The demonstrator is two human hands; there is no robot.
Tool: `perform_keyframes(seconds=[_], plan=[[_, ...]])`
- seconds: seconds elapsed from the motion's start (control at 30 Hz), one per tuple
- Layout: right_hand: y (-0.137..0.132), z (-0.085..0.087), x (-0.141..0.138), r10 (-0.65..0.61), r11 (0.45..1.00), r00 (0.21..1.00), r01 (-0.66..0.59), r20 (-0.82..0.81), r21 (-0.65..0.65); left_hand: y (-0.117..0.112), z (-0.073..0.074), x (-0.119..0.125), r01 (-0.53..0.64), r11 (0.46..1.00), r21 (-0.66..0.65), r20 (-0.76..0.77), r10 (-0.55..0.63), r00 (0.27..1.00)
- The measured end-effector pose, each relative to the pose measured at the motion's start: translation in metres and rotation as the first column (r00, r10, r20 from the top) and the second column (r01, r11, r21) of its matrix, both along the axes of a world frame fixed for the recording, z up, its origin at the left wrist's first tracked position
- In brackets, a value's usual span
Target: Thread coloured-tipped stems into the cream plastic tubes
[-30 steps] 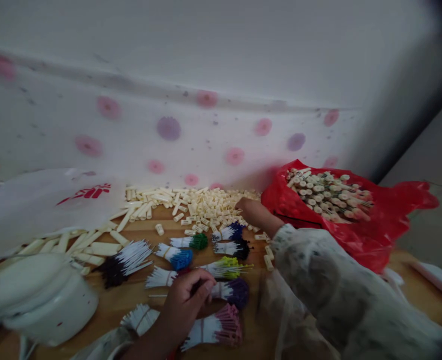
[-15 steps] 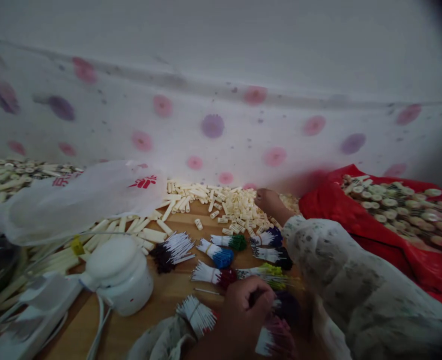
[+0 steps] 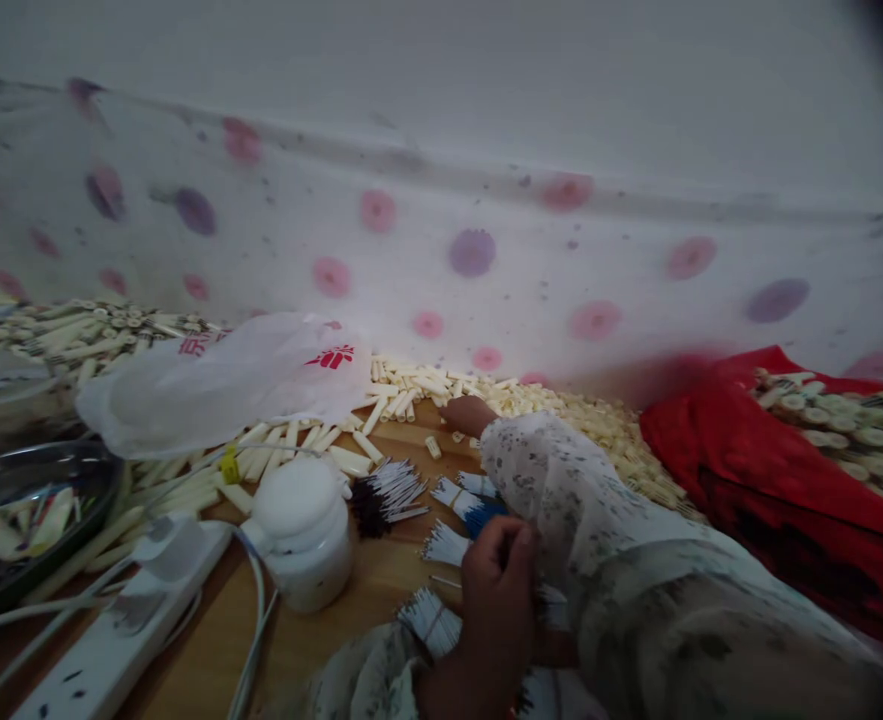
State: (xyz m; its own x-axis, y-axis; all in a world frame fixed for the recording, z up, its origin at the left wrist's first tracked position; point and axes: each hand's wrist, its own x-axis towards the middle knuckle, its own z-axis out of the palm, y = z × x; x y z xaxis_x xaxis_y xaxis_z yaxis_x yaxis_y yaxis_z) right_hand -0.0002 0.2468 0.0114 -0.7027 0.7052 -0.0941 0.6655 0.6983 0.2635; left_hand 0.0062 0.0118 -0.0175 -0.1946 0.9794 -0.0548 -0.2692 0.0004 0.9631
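Note:
My right hand [image 3: 469, 414] reaches out to the back of the table, its fingers together at the edge of a heap of small cream tube pieces [image 3: 538, 398]; what they pinch, if anything, is hidden. Closer to me, my left hand [image 3: 497, 590] is curled with thumb and fingers together, and I cannot make out what is in it. Around it lie bundles of thin white sticks with coloured ends: a blue-tipped bundle [image 3: 471, 505], a dark-tipped bundle [image 3: 392, 497] and a banded bundle [image 3: 430, 620]. My right sleeve covers other bundles.
A white lidded jar [image 3: 302, 540] stands left of the bundles, beside a power strip [image 3: 122, 620] with cables. Longer cream tubes [image 3: 283, 440] lie under a white plastic bag [image 3: 238, 385]. A dark-rimmed bowl [image 3: 103, 470] is at far left, a red bag [image 3: 711, 440] at right.
The view has swung left, so the table things appear farther right. My right hand has moved left along the heap to its left part. My left hand stays curled, now more upright.

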Motion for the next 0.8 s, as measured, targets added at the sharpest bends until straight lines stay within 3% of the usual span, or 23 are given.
perform_keyframes(seconds=[0.13,0.23,0.27,0.33,0.37,0.47,0.5,0.57,0.63,0.67,0.73,0.8], plan=[[-0.046,0.029,0.022,0.109,0.993,0.991,-0.104,-0.083,0.061,0.008,-0.003,-0.003,-0.125,0.991,-0.049,0.294,0.134,0.947],[-0.108,0.039,0.055,0.217,0.975,0.968,-0.208,-0.126,0.08,0.013,0.003,-0.008,-0.149,0.985,-0.09,0.583,0.174,0.794],[-0.13,0.039,0.068,0.282,0.959,0.951,-0.275,-0.129,0.068,0.014,0.006,-0.009,-0.114,0.989,-0.092,0.675,0.147,0.723],[-0.17,0.035,0.092,0.421,0.907,0.885,-0.405,-0.198,0.116,0.015,0.012,-0.012,0.092,0.994,-0.065,0.778,-0.007,0.628],[-0.187,0.033,0.104,0.448,0.894,0.86,-0.43,-0.244,0.125,0.015,0.014,-0.013,0.219,0.974,-0.051,0.777,-0.099,0.621],[-0.218,0.03,0.134,0.354,0.92,0.757,-0.388,-0.549,0.058,0.013,0.014,-0.01,0.232,0.973,-0.014,0.633,-0.171,0.755],[-0.223,0.03,0.143,0.251,0.936,0.67,-0.351,-0.698,-0.001,0.012,0.014,-0.009,0.229,0.973,0.025,0.536,-0.206,0.819],[-0.229,0.029,0.156,-0.029,0.934,0.362,-0.322,-0.932,-0.154,0.008,0.012,-0.006,0.314,0.944,0.097,0.216,-0.328,0.92],[-0.232,0.024,0.163,-0.276,0.888,0.017,-0.377,-0.961,-0.262,0.002,0.011,-0.002,0.42,0.894,0.159,-0.116,-0.405,0.907],[-0.233,0.02,0.163,-0.352,0.866,-0.111,-0.414,-0.929,-0.279,-0.001,0.011,-0.001,0.457,0.87,0.186,-0.241,-0.41,0.88],[-0.234,0.008,0.159,-0.426,0.843,-0.261,-0.463,-0.866,-0.274,-0.007,0.011,0.002,0.488,0.843,0.227,-0.374,-0.387,0.843],[-0.233,-0.004,0.153,-0.45,0.843,-0.325,-0.461,-0.832,-0.276,-0.01,0.011,0.005,0.482,0.846,0.228,-0.417,-0.363,0.834]])
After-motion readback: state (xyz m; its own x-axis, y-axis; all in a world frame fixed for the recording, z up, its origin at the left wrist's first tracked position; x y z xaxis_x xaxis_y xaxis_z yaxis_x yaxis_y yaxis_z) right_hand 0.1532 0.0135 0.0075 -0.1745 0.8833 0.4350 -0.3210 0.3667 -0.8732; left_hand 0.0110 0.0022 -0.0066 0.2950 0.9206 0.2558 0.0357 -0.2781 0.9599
